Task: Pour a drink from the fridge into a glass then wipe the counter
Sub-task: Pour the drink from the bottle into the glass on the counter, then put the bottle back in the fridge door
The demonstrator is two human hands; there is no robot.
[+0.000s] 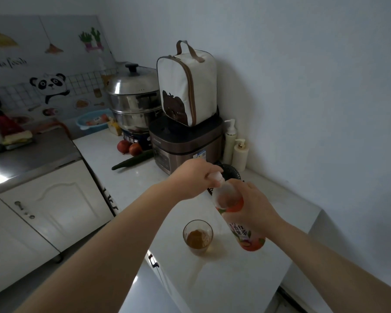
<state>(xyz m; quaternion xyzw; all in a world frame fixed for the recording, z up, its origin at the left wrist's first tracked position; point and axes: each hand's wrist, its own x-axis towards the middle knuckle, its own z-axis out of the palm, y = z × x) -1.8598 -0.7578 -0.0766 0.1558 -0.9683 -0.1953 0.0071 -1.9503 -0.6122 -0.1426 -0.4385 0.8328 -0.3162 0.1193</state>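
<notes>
A plastic drink bottle [246,233] with an orange-red label stands on the white counter [235,279], leaning slightly. My right hand [248,206] grips it around the upper body. My left hand [194,177] pinches the white cap [216,177] at the bottle's top. Just left of the bottle stands a small clear glass [198,237] with brown drink in its lower part.
Behind the bottle are a black round object [231,173], a brown rice cooker [185,145] bearing a white lunch bag [186,86], two pump bottles [235,145], a steel steamer pot [133,100], two onions [130,147] and a cucumber [132,160]. The counter's front edge drops at left.
</notes>
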